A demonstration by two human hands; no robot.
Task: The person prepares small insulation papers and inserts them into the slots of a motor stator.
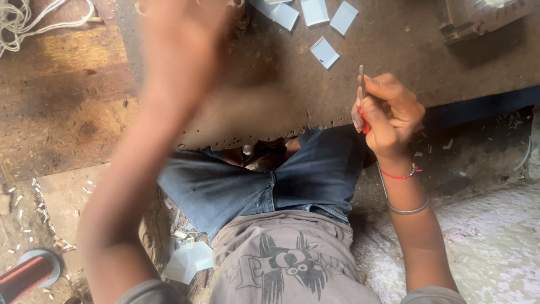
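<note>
Sitting low against a dark, worn worktop, the person had their knees tucked under its near edge, blue jeans and a grey printed shirt filling the lower middle of the view. The left hand swept up over the worktop's far middle as a broad blur; whether it was open or closed on anything I could not tell. The right hand hung just off the near edge, towards the right, its fingers pinched shut around a small tool with a red handle whose thin metal tip pointed up and away from the body. A red thread bracelet and a thin metal bangle circled that wrist.

Several pale square paper pieces lay scattered near the far edge of the worktop, well apart from either hand. A coil of white cord sat at the far left corner, and a spool of copper-coloured wire stood on the ground at lower left, among paper scraps.

Judging from this, the tool was held ready while the free hand reached out, probably for one of the paper squares. The next move would call for steadying the left hand over a single piece and bringing it back to the tool's tip.
</note>
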